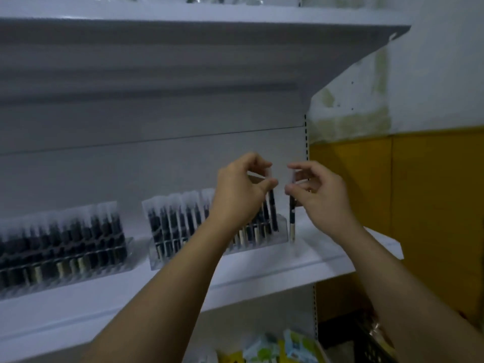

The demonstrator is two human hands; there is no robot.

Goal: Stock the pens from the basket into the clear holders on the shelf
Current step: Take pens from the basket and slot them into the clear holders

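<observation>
The raised left hand [241, 191] is pinching a pen [273, 214] at the right end of the clear holder [282, 230]. The right hand [320, 196] is pinching a second pen [292, 222] upright just beside it. Blur is smearing both tops.

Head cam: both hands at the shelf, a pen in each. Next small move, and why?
Probably lower the left-hand pen fully into the clear holder and let the left hand release it. It already stands upright at the holder's right end, whereas the right-hand pen, pinched by the right hand, hangs just outside that end, above the shelf.
</observation>
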